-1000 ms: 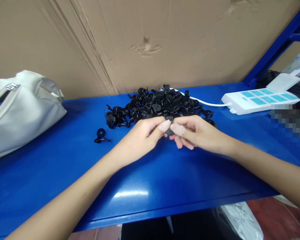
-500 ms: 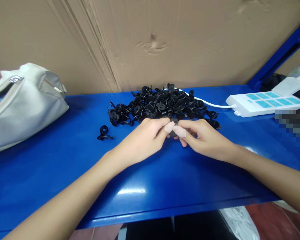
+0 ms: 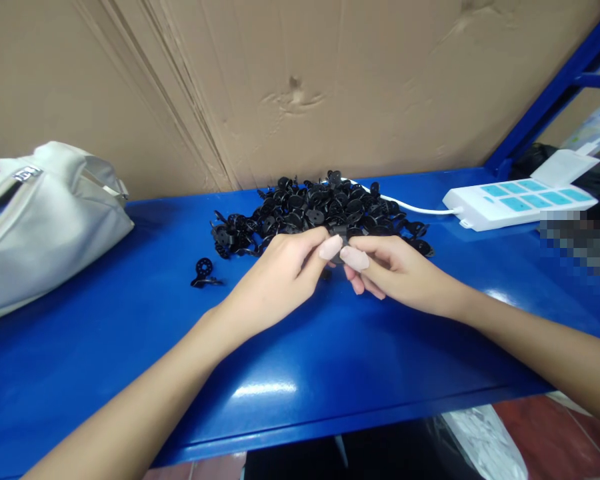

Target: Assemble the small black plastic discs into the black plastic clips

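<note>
My left hand [image 3: 290,273] and my right hand [image 3: 400,270] meet just in front of a pile of black plastic parts [image 3: 300,210]. Both are closed on one small black part [image 3: 339,252], pinched between thumbs and fingers and mostly covered by them. Pale wraps cover both thumb tips. Left of my left hand, a separate black part with a round, perforated disc [image 3: 205,268] lies on the blue table [image 3: 290,353].
A whitish bag [image 3: 55,227] stands at the left. At the right is a white power strip [image 3: 520,200] with blue-green sockets, its white cable running behind the pile. Brown cardboard [image 3: 300,87] backs the table, and a blue post [image 3: 545,100] rises at the right.
The view has shifted slightly. My fingers have moved a little around the held black part, and the fingers of my right hand below it show more. Both hands remain on it.
</note>
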Demonstrator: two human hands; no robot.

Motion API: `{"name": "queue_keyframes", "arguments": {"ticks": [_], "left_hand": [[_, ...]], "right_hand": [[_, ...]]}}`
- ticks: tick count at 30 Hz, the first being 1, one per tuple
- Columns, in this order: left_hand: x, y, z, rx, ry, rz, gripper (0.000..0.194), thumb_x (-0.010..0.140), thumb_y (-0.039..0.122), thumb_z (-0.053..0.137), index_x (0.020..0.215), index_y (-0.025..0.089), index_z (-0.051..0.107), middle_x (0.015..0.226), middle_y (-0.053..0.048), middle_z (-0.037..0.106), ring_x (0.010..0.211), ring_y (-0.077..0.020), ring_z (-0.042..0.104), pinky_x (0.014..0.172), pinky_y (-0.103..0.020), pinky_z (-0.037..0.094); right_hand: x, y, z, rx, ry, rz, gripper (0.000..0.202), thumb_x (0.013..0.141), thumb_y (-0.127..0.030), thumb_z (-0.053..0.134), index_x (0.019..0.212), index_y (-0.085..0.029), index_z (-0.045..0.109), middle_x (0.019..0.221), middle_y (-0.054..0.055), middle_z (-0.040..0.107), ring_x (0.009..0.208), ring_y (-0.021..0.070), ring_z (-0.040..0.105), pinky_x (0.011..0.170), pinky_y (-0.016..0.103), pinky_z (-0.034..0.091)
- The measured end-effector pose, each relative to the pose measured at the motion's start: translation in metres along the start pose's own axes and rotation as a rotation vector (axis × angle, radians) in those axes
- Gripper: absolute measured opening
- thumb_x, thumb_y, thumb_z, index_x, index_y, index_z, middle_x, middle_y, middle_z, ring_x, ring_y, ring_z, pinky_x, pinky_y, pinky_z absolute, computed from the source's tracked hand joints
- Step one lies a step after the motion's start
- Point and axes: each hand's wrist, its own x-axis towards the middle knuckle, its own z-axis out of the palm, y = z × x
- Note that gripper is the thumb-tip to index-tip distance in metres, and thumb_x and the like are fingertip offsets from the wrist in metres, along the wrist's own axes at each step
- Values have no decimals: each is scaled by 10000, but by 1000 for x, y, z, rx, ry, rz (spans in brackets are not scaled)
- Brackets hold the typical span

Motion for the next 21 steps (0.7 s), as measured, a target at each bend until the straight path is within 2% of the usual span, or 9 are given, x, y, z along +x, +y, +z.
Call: {"name": "queue_keyframes", "arguments": {"ticks": [4,7,9,11,13,15,16,18,21], "left_hand": [[2,-1,-3,-35,-13,-8,338,975,339,391,743,156,555,662,37,529,614,-90,472,608,-201,359],[1,1,-5,-67,-26,-33,360,970,370,390,756,157,585,692,25,565,638,-100,493,622,-201,372],[0,3,-6,-79,-109,-36,377,966,395,386,777,162,613,684,27,567,633,-104,497,610,-203,374],[-2,3,-4,-72,-232,-31,402,963,419,379,767,166,622,643,33,533,591,-101,471,566,-207,354],[-4,3,-1,-40,-331,-13,442,964,434,369,702,162,597,591,37,478,540,-94,429,528,-216,322],[-5,0,1,31,-378,33,464,964,435,377,638,158,558,559,38,454,515,-91,419,531,-226,313],[-6,-2,2,81,-383,63,464,962,431,391,623,159,552,552,35,461,515,-93,432,543,-232,316],[-5,-6,3,197,-363,126,437,948,431,436,634,165,585,563,22,506,546,-107,482,577,-247,330],[-2,-9,2,360,-288,158,369,901,470,515,716,187,661,637,-2,593,613,-139,547,642,-276,358]], "right_hand": [[1,-1,-9,-58,4,-43,407,975,-433,397,682,-183,529,573,-25,536,456,86,436,471,225,335],[4,0,-24,-226,188,-106,426,995,-433,329,721,-191,548,611,1,553,521,118,480,523,249,360],[6,2,-34,-349,344,-104,390,996,-413,335,751,-196,548,645,13,564,569,139,507,550,263,368],[9,4,-40,-459,425,-88,333,991,-369,369,778,-197,558,685,24,585,609,155,528,567,273,372],[12,7,-41,-550,420,-89,257,970,-320,425,813,-191,582,730,31,604,634,164,541,577,280,382],[13,13,-37,-620,375,-134,158,933,-276,496,886,-183,615,794,42,617,673,173,556,606,287,412],[13,16,-35,-647,348,-168,126,912,-255,528,944,-181,625,845,52,619,713,182,569,637,295,433],[14,24,-30,-690,309,-241,185,885,-211,558,1058,-185,619,955,78,608,841,213,587,738,328,467],[15,33,-27,-721,310,-292,221,871,-145,547,1077,-186,618,1025,101,594,978,240,574,846,370,466]]}}
